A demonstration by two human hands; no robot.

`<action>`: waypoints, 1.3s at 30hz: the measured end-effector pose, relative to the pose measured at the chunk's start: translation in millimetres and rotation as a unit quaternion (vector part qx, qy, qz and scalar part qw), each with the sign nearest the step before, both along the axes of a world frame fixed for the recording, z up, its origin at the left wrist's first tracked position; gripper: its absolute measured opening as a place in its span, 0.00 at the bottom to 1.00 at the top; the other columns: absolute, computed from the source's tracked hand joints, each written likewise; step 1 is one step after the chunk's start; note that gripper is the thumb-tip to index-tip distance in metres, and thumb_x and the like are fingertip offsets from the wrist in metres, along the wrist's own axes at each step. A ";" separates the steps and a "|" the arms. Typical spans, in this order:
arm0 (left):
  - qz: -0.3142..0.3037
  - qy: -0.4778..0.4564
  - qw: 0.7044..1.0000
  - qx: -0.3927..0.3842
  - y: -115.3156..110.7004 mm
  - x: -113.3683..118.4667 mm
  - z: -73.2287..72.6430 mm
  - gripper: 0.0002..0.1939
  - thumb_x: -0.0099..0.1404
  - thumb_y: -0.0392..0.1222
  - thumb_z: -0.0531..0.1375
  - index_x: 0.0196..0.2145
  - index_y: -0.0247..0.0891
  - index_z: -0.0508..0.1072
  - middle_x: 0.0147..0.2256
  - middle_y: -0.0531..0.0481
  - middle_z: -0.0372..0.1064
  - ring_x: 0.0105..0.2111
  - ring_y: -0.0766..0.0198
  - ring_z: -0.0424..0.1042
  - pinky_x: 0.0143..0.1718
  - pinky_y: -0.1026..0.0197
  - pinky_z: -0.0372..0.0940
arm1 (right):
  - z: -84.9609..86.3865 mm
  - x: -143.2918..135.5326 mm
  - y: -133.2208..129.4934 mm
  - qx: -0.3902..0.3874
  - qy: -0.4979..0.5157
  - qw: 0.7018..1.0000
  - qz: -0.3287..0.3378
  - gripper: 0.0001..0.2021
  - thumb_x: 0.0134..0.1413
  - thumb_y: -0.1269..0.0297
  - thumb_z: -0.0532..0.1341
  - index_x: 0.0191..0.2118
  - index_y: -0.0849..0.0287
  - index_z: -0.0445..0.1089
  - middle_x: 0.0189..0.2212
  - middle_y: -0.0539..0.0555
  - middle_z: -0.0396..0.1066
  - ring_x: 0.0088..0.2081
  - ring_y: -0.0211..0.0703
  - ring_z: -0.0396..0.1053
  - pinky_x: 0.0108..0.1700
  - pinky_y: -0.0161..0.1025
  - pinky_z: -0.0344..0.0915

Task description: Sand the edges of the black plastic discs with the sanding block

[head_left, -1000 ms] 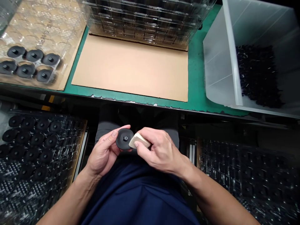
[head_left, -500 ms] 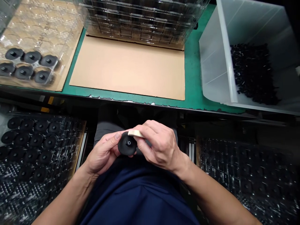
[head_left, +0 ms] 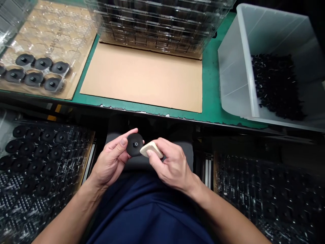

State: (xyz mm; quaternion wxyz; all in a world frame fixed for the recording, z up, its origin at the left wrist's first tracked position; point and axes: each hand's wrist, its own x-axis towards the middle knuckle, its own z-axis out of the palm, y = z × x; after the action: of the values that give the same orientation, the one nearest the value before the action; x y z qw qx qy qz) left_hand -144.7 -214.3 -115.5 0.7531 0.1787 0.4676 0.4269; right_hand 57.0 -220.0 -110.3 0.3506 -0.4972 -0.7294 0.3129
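Note:
A round black disc with a small raised stub at its centre [head_left: 134, 145] is held by its edge in my left hand [head_left: 113, 159], between thumb and fingers. My right hand [head_left: 172, 162] pinches a flat cream-coloured pad [head_left: 151, 149], thumb on the near face. The pad's left tip is at the disc's right edge; I cannot tell whether they touch. Both hands are above my lap, in front of the bench edge. Similar black discs [head_left: 34, 78] sit in a clear plastic tray on the bench at the left.
A flat cardboard sheet [head_left: 142, 79] lies on the green bench [head_left: 209, 91]. Behind it rise stacked clear trays [head_left: 162, 23]. At right stands a translucent bin [head_left: 232, 67] holding small black pieces [head_left: 276, 88]. Low at both sides are more trays, with discs [head_left: 35, 149] at left.
My right hand has turned the pad, so its broad face shows now, and lowered it from the disc's upper edge to its right side. The disc has moved slightly up and left.

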 end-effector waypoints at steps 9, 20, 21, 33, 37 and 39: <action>-0.107 -0.085 0.987 -0.080 -1.5 2.0 -14.7 0.22 0.64 0.58 0.72 0.43 0.36 0.86 0.34 0.42 0.80 0.31 0.59 0.79 0.33 0.60 0.78 | -1.6 5.1 14.1 0.137 -0.072 0.983 0.094 0.11 0.74 0.68 0.57 0.51 0.61 0.77 0.38 0.56 0.74 0.37 0.46 0.65 0.42 0.44 0.62; -0.054 -0.010 0.997 -0.059 -4.0 -3.1 -18.1 0.24 0.63 0.54 0.74 0.52 0.37 0.83 0.42 0.40 0.81 0.38 0.59 0.80 0.40 0.60 0.80 | -18.5 -3.8 3.6 -0.015 -0.019 1.000 0.014 0.10 0.73 0.66 0.57 0.39 0.59 0.73 0.33 0.53 0.69 0.34 0.42 0.63 0.40 0.41 0.60; -0.081 -0.017 0.994 -0.071 -5.0 -4.9 -19.7 0.23 0.64 0.55 0.73 0.48 0.35 0.84 0.38 0.40 0.80 0.34 0.59 0.79 0.37 0.59 0.80 | -18.1 -1.1 5.6 0.006 -0.034 0.999 0.040 0.10 0.74 0.66 0.56 0.43 0.60 0.74 0.35 0.54 0.70 0.36 0.43 0.64 0.42 0.42 0.61; -0.144 -0.131 0.970 -0.146 -10.2 -2.7 -24.5 0.24 0.63 0.58 0.73 0.39 0.30 0.84 0.30 0.41 0.78 0.27 0.57 0.78 0.26 0.60 0.77 | -10.6 7.8 14.9 0.132 -0.029 0.976 0.169 0.12 0.76 0.67 0.55 0.52 0.58 0.77 0.43 0.57 0.74 0.41 0.45 0.66 0.43 0.44 0.65; -0.166 -0.140 0.963 -0.158 -12.6 -5.3 -26.3 0.29 0.63 0.62 0.71 0.40 0.28 0.83 0.31 0.35 0.79 0.26 0.56 0.79 0.25 0.62 0.76 | -8.2 11.3 20.8 0.136 -0.065 0.967 0.203 0.13 0.77 0.65 0.55 0.52 0.57 0.77 0.43 0.56 0.73 0.41 0.45 0.65 0.44 0.44 0.64; -0.170 -0.138 0.962 -0.161 -13.0 -5.7 -28.3 0.28 0.65 0.62 0.70 0.39 0.28 0.83 0.33 0.32 0.80 0.27 0.56 0.79 0.25 0.63 0.76 | -6.4 12.9 22.9 0.122 -0.087 0.970 0.193 0.13 0.77 0.66 0.54 0.52 0.58 0.77 0.42 0.57 0.72 0.40 0.45 0.63 0.43 0.44 0.63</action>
State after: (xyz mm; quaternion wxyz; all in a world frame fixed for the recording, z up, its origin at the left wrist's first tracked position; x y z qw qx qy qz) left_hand -150.5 -227.3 -143.8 0.8906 0.0707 0.3846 0.2323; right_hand 70.0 -197.1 -116.7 0.2768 -0.3260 -0.8720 0.2381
